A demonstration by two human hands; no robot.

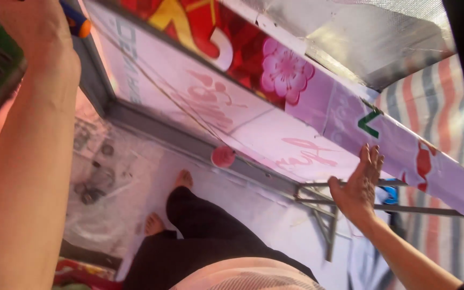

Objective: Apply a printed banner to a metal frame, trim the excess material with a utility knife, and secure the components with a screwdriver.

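the left hand [38, 32] is gripping high on a raised arm, the right hand [362, 182] is pressing flat, fingers spread.

Pink round ball [223, 156] near metal frame [318, 207]; striped tarp [447, 107]; silver foil sheet [371, 43].

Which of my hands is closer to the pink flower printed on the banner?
Right. The right hand lies flat on the banner below and right of the pink flower; the left hand is far left.

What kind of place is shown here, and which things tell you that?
Probably a makeshift stall or shelter. A striped tarpaulin and foil sheet hang overhead, and printed poster panels form a wall, which the right hand presses flat.
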